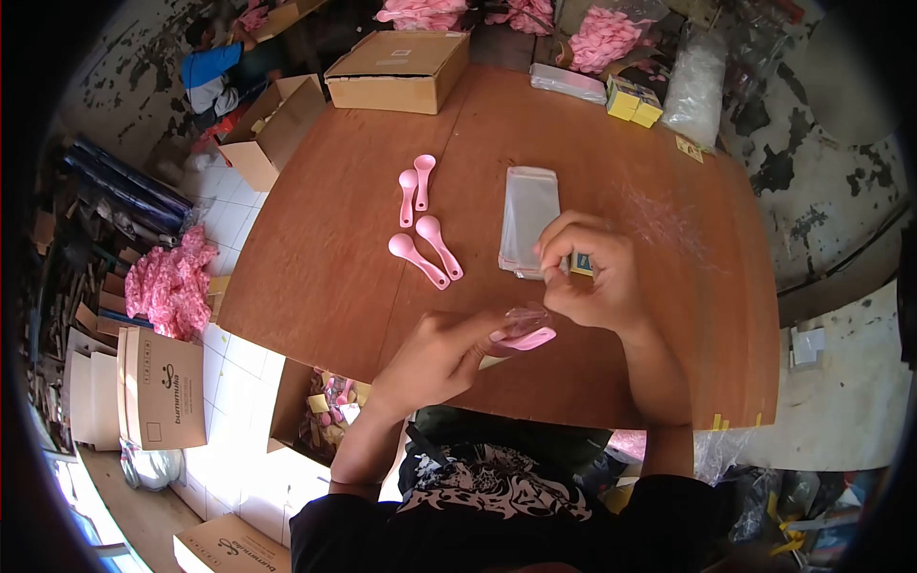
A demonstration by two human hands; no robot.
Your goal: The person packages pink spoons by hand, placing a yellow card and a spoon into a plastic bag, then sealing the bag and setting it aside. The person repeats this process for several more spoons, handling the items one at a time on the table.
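My left hand (437, 358) is closed on a pink spoon (528, 339) with clear plastic film around it, near the table's front edge. Higher and to the right, my right hand (592, 267) is pinched, thumb against fingertips. Whatever is between those fingertips is too small to make out. Just behind it lies a stack of clear plastic bags (530, 215). A small yellowish and dark item (581, 265) shows partly beneath the right hand. Left of the bags, several pink spoons (425, 181) lie in pairs on the brown table (315, 239).
A closed cardboard box (396, 72) stands on the table's far edge, with yellow boxes (633, 101) at the far right. Plastic strips (669, 224) lie to the right. An open carton (291, 411) sits below left. Another person (212, 76) is at the back left.
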